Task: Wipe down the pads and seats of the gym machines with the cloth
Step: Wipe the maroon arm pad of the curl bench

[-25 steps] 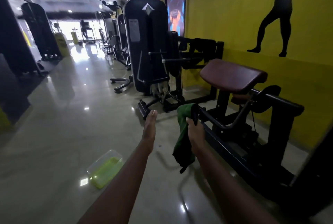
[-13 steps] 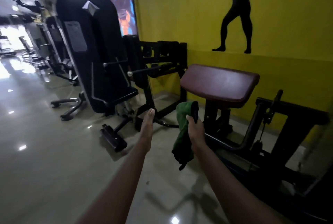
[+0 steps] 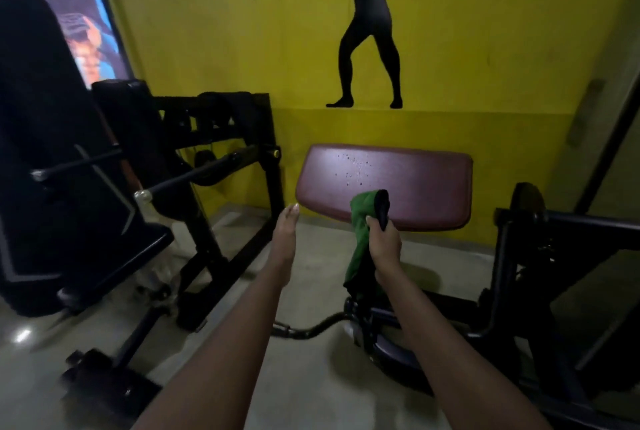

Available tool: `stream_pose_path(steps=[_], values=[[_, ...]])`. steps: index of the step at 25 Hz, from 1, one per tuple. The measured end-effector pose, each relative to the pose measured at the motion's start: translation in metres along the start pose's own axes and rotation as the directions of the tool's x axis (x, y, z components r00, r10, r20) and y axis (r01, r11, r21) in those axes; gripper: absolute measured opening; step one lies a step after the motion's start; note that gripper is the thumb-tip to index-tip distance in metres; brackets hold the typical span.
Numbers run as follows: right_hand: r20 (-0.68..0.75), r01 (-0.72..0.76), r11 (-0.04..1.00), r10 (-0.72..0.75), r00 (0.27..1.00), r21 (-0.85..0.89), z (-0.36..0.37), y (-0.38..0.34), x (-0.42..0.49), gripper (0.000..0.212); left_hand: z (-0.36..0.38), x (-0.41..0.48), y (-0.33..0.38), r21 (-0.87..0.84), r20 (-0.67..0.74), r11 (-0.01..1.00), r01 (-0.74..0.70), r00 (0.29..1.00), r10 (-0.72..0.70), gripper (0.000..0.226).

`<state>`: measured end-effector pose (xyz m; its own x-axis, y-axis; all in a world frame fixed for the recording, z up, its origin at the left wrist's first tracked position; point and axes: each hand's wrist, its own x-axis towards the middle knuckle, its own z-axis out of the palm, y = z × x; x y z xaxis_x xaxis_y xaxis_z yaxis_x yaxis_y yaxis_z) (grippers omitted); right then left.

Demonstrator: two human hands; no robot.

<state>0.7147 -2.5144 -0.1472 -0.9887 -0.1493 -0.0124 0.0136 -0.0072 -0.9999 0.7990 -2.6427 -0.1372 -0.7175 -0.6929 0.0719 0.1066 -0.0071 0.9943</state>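
The right hand (image 3: 382, 242) holds the green cloth (image 3: 360, 222) in a tight fist, with the fingers curled round its top. A dark bit sticks up out of the fist. The rest of the cloth hangs down below the hand. The cloth is in front of the near edge of the red-brown pad (image 3: 408, 180), which sits at 12 o'clock from the hands. I cannot tell if the cloth touches the pad. Small spots dot the top of the pad. The left hand (image 3: 285, 235) is near, at 9 o'clock from the right hand. Its fingers are straight and together, and it holds nothing. A big black machine (image 3: 52, 159) stands at 9 o'clock. A black figure (image 3: 372, 31) is on the yellow wall (image 3: 214, 31) at 12 o'clock.
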Motion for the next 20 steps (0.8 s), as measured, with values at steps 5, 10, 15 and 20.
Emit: stream_pose_path(steps=[5,10,15,20], values=[[-0.067,0.058,0.997,-0.062,0.996,-0.057,0.078,-0.004,0.07,0.022,-0.03,0.122,-0.01,0.007,0.05,1.0,0.029,0.998,-0.029,0.049],[-0.207,0.046,0.991,-0.072,0.976,-0.125,0.139,0.008,0.139,0.027,-0.044,0.251,-0.043,0.083,0.135,0.996,0.028,0.99,-0.039,0.048],[-0.375,0.103,0.969,-0.184,0.909,-0.225,0.208,0.0,0.234,0.035,-0.046,0.37,-0.076,0.173,0.253,0.981,0.092,0.958,-0.134,0.05],[-0.067,0.121,0.57,-0.297,0.953,-0.812,0.287,0.063,0.316,0.059,-0.028,0.444,-0.108,0.175,0.325,0.966,0.192,0.914,-0.241,0.05]])
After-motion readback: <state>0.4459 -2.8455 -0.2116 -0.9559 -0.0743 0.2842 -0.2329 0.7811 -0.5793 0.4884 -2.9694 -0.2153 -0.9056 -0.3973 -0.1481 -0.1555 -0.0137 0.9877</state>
